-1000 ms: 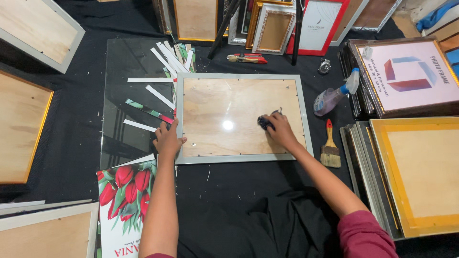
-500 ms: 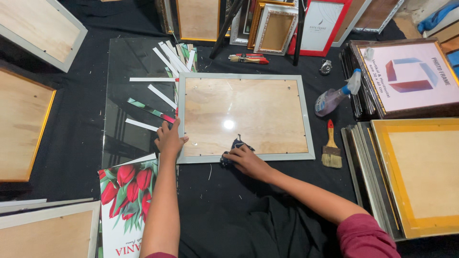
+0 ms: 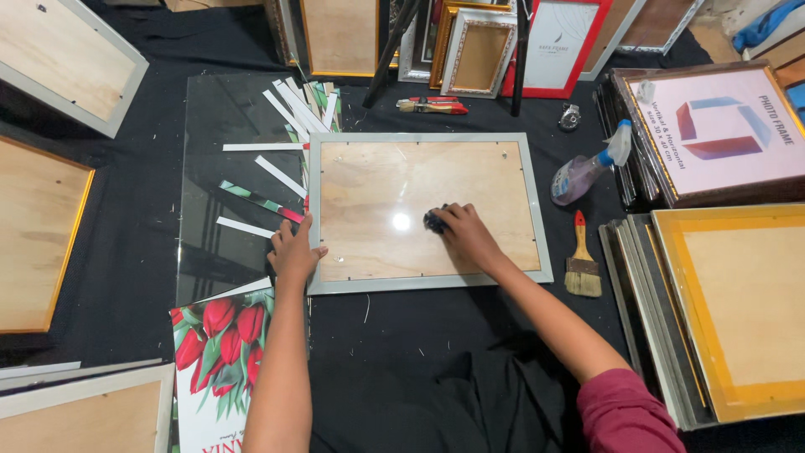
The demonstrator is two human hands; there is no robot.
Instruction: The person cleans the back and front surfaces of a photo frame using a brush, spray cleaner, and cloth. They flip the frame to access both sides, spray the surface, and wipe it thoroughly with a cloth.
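The silver frame [image 3: 429, 281] is lying flat on the black cloth [image 3: 151, 252] directly in front of the person, its long axis running left to right across the view, glass side up over a wooden backing. A bright reflection is showing on the glass just left of the right hand [image 3: 470, 239].

The right hand is resting on the glass in the lower middle of the frame, and its fingers [image 3: 449, 220] are curling together over a small dark wad [image 3: 434, 221], most likely a cloth, pressing it against the pane. The wad is sitting at the fingertips, on their left side, so the uncovered glass is lying mainly to the left of and above that hand. The right arm is reaching in from the lower right.

The left hand [image 3: 293, 252] is bracing the frame at its left rail, near the lower left corner. Its fingers are lying fairly flat and close together, holding nothing; the thumb side is touching the frame edge.

A glass sheet [image 3: 226, 117] with white strips [image 3: 281, 176] is lying just beside the frame on the left. A tulip print [image 3: 210, 352] is lying below that sheet. A spray bottle [image 3: 583, 172] and a paintbrush [image 3: 583, 264] are lying to the right of the frame, nearer the right hand, untouched.
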